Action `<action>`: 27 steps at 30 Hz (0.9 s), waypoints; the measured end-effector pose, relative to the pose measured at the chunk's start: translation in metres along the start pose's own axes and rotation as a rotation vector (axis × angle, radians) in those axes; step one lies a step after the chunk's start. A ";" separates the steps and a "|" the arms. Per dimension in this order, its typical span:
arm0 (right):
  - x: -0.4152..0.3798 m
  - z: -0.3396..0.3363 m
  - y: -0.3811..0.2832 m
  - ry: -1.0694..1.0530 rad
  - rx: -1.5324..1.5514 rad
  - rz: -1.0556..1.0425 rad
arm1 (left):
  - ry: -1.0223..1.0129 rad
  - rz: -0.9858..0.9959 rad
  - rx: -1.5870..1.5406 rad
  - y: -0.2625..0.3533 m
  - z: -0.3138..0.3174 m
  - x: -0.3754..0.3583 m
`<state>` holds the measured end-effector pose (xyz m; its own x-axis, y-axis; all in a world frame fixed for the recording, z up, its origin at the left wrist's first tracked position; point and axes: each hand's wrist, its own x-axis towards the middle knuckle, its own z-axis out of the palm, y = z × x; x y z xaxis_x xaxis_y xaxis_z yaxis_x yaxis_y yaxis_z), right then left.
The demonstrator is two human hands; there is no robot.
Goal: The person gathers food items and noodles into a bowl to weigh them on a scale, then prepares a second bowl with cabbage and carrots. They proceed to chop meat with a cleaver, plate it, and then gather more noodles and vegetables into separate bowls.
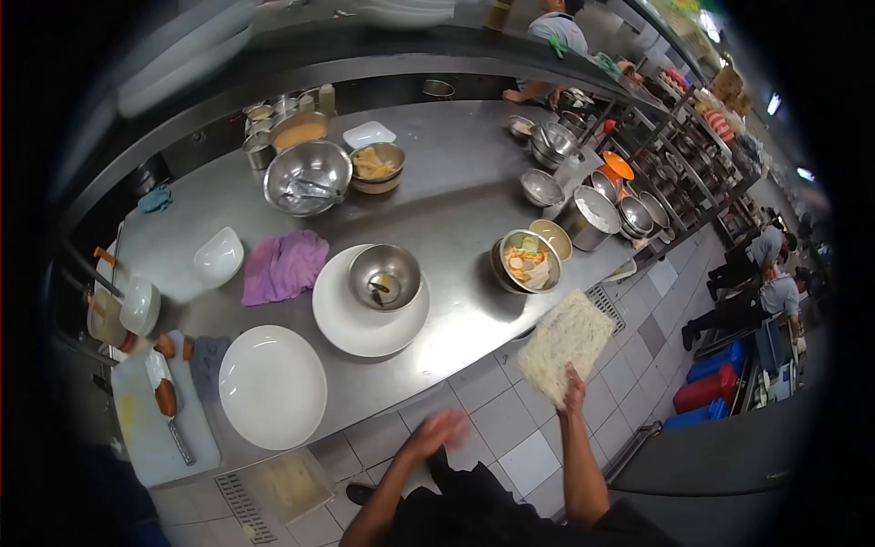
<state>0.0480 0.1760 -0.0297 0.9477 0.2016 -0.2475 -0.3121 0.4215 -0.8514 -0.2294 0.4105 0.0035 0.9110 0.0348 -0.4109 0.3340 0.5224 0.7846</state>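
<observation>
just off the near edge of the worktop [465, 342], in the head view, a pale slab [567, 346] is held out over the tiled floor. it is flat, roughly rectangular and cream-white, with a rough, mottled surface and uneven edges. the right grip [572, 390] pinches it by its lower edge, thumb and fingers pressed together there, and the slab slants away from it. the left grip [442, 430] is apart from the slab, fingers loosely spread.

the left grip is smeared by motion, so its fingers are hard to separate. some right fingers are hidden by the slab, and what it is made of cannot be told. stacked white dishes at upper left are blurred, and dark lens edges cut off the corners.

on the worktop, the bowl nearest the slab [527, 262] holds orange, white and green pieces. a steel bowl [385, 277] sits on a round white plate [337, 319], something dark green inside it. farther back, a large steel bowl [307, 177] carries metal utensils, a smaller bowl [375, 163] yellowish pieces, another [301, 132] an orange mixture. at right, a deep metal pot [591, 219] contains something white. below the worktop, a clear tub [289, 486] holds something pale yellow.
</observation>
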 end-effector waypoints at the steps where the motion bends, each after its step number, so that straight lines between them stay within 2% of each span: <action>1: 0.007 0.013 0.004 0.020 0.008 -0.010 | 0.071 0.151 -0.026 0.027 0.016 0.048; 3: 0.020 0.041 0.018 0.035 0.021 -0.014 | 0.289 0.265 0.172 0.084 0.027 0.149; 4: 0.029 0.050 0.027 0.046 0.043 -0.046 | 0.452 0.248 0.257 0.110 0.028 0.196; 5: 0.036 0.058 0.034 0.057 0.063 -0.075 | 0.515 0.310 0.235 0.138 0.029 0.227; 7: 0.040 0.074 0.044 0.081 0.063 -0.052 | 0.639 0.182 0.260 0.175 0.029 0.272; 11: 0.041 0.098 0.048 0.095 -0.016 -0.013 | 0.628 0.069 0.307 0.189 0.006 0.319; 13: 0.040 0.109 0.043 0.090 -0.050 0.077 | 0.786 0.204 0.248 0.195 -0.004 0.328; 14: 0.037 0.116 0.042 0.037 0.041 0.165 | 0.811 0.251 0.280 0.197 -0.012 0.329; 15: 0.036 0.121 0.045 -0.021 0.125 0.258 | 0.804 0.257 0.275 0.208 -0.012 0.318; 17: 0.039 0.132 0.047 -0.113 -0.023 0.335 | 0.780 0.275 0.282 0.227 -0.015 0.293; 18: 0.042 0.139 0.050 -0.192 -0.148 0.390 | 0.664 0.378 0.613 0.210 -0.045 0.319; 19: 0.054 0.131 0.050 -0.434 -0.199 0.437 | 0.574 0.521 0.918 0.192 -0.073 0.345; 20: 0.072 0.117 0.064 -0.468 -0.241 0.506 | 0.651 0.747 0.693 0.177 -0.074 0.335; 21: 0.094 0.106 0.066 -0.684 -0.180 0.593 | 0.696 0.986 0.497 0.161 -0.073 0.325; 22: 0.090 0.107 0.063 -0.681 -0.404 0.415 | 0.633 0.883 0.200 0.185 -0.032 0.224; 23: 0.068 0.132 0.042 -0.581 -0.471 0.518 | 0.615 0.813 0.185 0.185 -0.016 0.154; 24: 0.068 0.134 0.038 -0.560 -0.502 0.589 | 0.677 0.837 0.178 0.172 -0.003 0.087; 25: 0.048 0.139 0.029 -0.709 -0.647 0.478 | 0.761 0.862 0.183 0.146 -0.003 0.032; 26: 0.011 0.162 0.030 -0.532 -0.832 0.425 | 0.815 0.721 0.068 0.112 -0.009 -0.016; 27: 0.037 0.131 0.046 -0.701 -0.879 0.453 | 0.960 1.057 0.102 0.051 -0.031 -0.033</action>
<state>0.0602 0.3191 -0.0172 0.4370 0.7252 -0.5321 -0.1958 -0.5006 -0.8432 -0.2497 0.4625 0.0423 0.2389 0.9357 0.2595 -0.3329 -0.1721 0.9271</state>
